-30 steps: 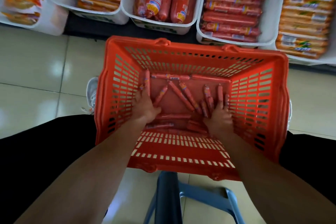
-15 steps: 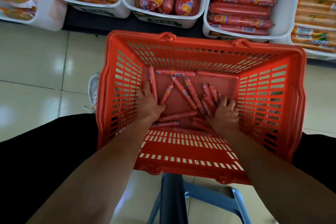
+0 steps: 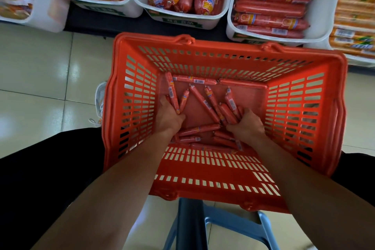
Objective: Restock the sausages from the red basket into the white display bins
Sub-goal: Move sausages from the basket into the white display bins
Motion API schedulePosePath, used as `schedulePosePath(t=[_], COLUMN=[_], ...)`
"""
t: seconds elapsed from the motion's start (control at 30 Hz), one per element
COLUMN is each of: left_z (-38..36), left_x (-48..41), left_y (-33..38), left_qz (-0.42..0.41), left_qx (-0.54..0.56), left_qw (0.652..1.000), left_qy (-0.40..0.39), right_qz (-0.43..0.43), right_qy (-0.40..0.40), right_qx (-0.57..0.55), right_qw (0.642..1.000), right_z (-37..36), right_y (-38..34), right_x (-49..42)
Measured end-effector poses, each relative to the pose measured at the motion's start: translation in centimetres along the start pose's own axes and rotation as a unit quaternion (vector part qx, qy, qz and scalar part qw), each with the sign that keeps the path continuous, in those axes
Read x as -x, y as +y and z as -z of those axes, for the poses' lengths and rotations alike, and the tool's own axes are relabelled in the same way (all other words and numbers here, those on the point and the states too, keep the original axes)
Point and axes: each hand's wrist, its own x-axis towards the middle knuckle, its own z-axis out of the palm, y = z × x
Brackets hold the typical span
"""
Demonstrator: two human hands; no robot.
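Both hands gathering sausages (image 3: 203, 100) in the red basket (image 3: 223, 47)
The sausages lie scattered on the basket's bottom; the left hand (image 3: 169, 119) curls round a couple by the left wall, and the right hand (image 3: 248, 126) grips a bunch. Just beyond stand white display bins (image 3: 324, 8).

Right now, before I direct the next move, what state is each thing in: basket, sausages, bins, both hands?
red basket: upright, only a thin layer inside.
small sausages: loose, scattered across the basket floor.
left hand: in the basket, grips two small sausages.
right hand: in the basket, grips a bunch of small sausages.
middle white bin: holds thick sausages.
right white bin: stacked with long sausages, nearly full.
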Motion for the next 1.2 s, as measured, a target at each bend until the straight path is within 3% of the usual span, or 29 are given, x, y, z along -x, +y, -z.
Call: schedulePosePath(t=[0.17, 0.33, 0.5, 0.63, 0.77, 0.97, 1.07, 1.2], left_z=[0.7, 1.0, 0.5, 0.5, 1.3, 0.7, 0.0, 0.1], left_x=[-0.5, -0.8, -0.7, -1.1, -0.2, -0.1, -0.3, -0.9], left_y=[-0.7, -0.9, 0.7, 0.5, 0.0, 0.9, 1.4, 1.3], left_qz=[0.038, 0.061, 0.069, 0.077, 0.084, -0.025, -0.035, -0.019], left_qx=[0.070, 0.033, 0.061, 0.080, 0.034, -0.031, -0.115, -0.129], left_qw=[0.996, 0.996, 0.996, 0.994, 0.996, 0.999, 0.993, 0.992], left_qy=[-0.038, -0.057, -0.005, -0.001, 0.028, 0.002, 0.014, 0.005], right_qz=[0.047, 0.050, 0.079, 0.060, 0.088, 0.094, 0.089, 0.111], right_qy=[0.009, -0.008, 0.040, 0.025, 0.021, 0.036, 0.053, 0.089], right_qx=[-0.026, 0.015, 0.064, 0.066, 0.077, 0.101, 0.139, 0.157], right_qw=[0.999, 0.999, 0.994, 0.996, 0.993, 0.990, 0.985, 0.977], right_z=[-0.1, -1.2, -2.9, -2.7, -2.3, -2.8, -3.7, -4.0], right_y=[-2.2, -4.3, -5.5, -5.7, -5.3, -4.7, -4.6, -4.8], right_x=[-0.5, -0.6, -0.2, -1.1, -1.2, -0.4, 0.1, 0.0])
